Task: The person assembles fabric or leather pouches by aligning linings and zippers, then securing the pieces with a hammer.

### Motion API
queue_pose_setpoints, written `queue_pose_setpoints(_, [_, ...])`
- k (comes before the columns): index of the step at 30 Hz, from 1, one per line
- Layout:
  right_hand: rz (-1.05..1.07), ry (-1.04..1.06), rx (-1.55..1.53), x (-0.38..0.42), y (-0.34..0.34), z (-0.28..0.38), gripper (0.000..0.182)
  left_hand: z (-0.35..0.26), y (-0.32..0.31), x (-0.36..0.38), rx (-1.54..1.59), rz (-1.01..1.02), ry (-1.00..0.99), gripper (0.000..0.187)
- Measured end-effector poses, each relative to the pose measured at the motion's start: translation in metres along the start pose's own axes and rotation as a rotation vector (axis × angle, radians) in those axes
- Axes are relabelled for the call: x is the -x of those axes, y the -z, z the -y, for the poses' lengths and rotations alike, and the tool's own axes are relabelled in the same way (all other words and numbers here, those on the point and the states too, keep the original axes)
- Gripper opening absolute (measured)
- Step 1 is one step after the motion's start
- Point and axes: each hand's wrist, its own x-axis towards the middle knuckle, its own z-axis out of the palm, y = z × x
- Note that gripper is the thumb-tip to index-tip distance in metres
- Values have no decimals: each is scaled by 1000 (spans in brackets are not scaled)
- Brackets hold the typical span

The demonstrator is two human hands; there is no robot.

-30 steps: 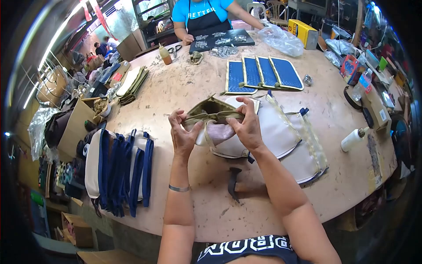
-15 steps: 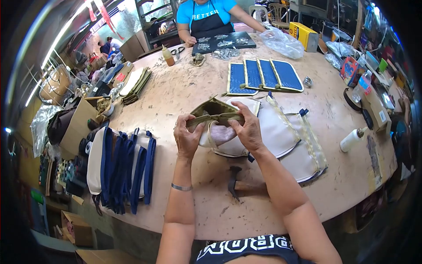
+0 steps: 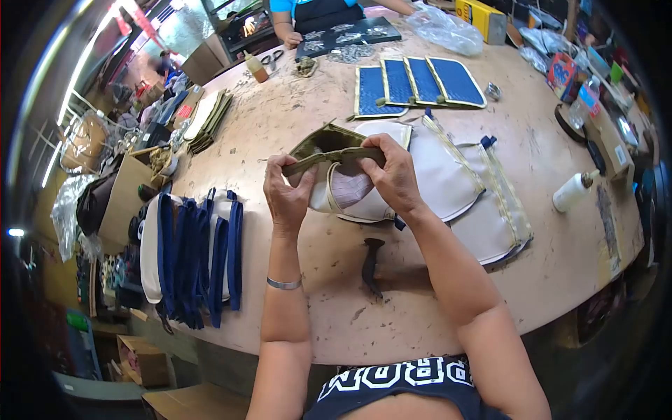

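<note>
A pouch (image 3: 329, 159) with an olive zipper edge and a pale lining is held up in front of me, above the table. My left hand (image 3: 288, 198) pinches the left end of its olive edge between thumb and fingers. At the right end of the same edge, my right hand (image 3: 395, 176) is closed with its thumb pressed on the strip. The pouch's mouth gapes on the far side, and a thin loop hangs at its front. Below my hands lies a hammer (image 3: 372, 269) with a dark head, its handle partly behind my right forearm. White bag panels (image 3: 444, 168) lie just beyond my right hand.
Navy-trimmed white pouches (image 3: 189, 252) stand in a row at left. Several blue woven panels (image 3: 455, 82) lie farther back, near a dark board (image 3: 350, 36) where another person works. A glue bottle (image 3: 256, 68), olive pieces (image 3: 210, 122) and a white bottle (image 3: 572, 190) are also on the table (image 3: 280, 336).
The view has tilted down a little, so the table sits higher in it. Both hands keep their hold on the pouch, which has turned slightly.
</note>
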Motion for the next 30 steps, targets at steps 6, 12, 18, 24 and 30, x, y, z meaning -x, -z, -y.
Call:
queue_pose_setpoints(6, [66,-79,-16,-2,3,2,19,0,10,-5,169,124,64,22])
queue_pose_setpoints(12, [131,-150,-57,-2,7,8,19,4,12,-6,304,199,242,8])
queue_pose_setpoints(18, [115,-100,-61,-1,7,5,19,5,13,-5,355,225,296,10])
queue_pose_setpoints(24, [103,-79,-85,0,5,8,20,6,19,-7,470,240,262,9])
queue_pose_setpoints(30, [127,28,-149,6,1,5,20,2,30,-12,671,309,254,9])
